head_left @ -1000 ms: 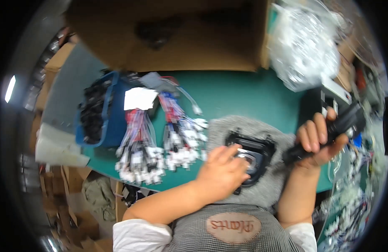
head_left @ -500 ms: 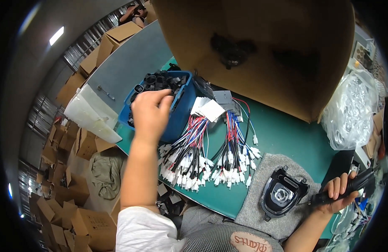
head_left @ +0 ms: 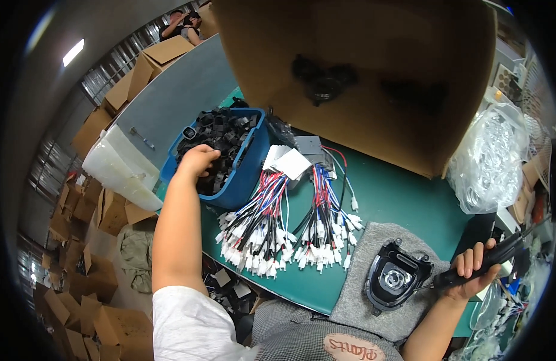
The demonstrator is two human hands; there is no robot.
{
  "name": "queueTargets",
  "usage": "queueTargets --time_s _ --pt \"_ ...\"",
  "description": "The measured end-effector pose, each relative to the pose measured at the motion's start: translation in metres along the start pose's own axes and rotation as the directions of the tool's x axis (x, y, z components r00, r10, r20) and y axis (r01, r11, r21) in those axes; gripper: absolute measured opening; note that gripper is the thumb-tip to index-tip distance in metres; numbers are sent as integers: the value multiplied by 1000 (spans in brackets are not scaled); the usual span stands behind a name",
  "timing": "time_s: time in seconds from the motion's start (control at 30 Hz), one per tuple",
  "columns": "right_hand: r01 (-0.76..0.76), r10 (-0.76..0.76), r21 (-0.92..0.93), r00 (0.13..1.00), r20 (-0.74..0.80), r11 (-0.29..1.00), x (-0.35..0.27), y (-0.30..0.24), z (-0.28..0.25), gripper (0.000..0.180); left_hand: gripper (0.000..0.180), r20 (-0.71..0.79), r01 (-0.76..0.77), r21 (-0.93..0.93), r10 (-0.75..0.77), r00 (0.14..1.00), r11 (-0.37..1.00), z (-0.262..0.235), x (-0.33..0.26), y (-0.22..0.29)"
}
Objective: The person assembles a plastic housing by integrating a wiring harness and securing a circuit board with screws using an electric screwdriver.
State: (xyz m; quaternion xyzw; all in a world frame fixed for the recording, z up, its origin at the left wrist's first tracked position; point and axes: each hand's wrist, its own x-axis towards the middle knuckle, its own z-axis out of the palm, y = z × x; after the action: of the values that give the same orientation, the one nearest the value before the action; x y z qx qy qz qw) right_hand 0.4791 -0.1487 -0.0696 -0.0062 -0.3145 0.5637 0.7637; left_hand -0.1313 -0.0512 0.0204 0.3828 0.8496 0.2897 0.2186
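Note:
My left hand (head_left: pixel 200 161) reaches into a blue bin (head_left: pixel 261 143) heaped with small black plastic parts (head_left: pixel 225 129). Its fingers curl down and press together among the parts; whatever they hold is hidden. At the right, my right hand (head_left: pixel 474 271) is wrapped round a black electric screwdriver (head_left: pixel 493 260) with a cable at its far end. The tool's thin tip points left, close to a black lamp housing (head_left: pixel 393 278) with a clear round lens. This housing lies on a grey cloth (head_left: pixel 357 301) at the table's near edge.
Two bundles of wires with white connectors (head_left: pixel 266 240) lie mid-table beside the bin. Behind them a large open cardboard box (head_left: pixel 374 129) holds dark parts. A clear plastic bag (head_left: pixel 491 156) stands at the right. Cardboard boxes (head_left: pixel 124 325) crowd the floor at left.
My left hand has dropped from above the bin down into the black parts, and its fingers have curled in. My right hand still grips the screwdriver. The whole view has shifted slightly.

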Motion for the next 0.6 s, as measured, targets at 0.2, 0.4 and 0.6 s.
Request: queueTargets --time_s 0.2,0.4,0.6 --pt "-25 24 34 999 28 999 -2 0 -1 52 23 -18 -322 -633 402 915 704 11 -69 27" --pt "-41 36 64 997 66 997 4 5 -5 58 16 228 -784 -383 872 432 489 102 -199 77" --pt "-44 42 35 998 49 998 5 -2 -5 55 19 361 -892 -434 932 -41 129 207 -278 89"
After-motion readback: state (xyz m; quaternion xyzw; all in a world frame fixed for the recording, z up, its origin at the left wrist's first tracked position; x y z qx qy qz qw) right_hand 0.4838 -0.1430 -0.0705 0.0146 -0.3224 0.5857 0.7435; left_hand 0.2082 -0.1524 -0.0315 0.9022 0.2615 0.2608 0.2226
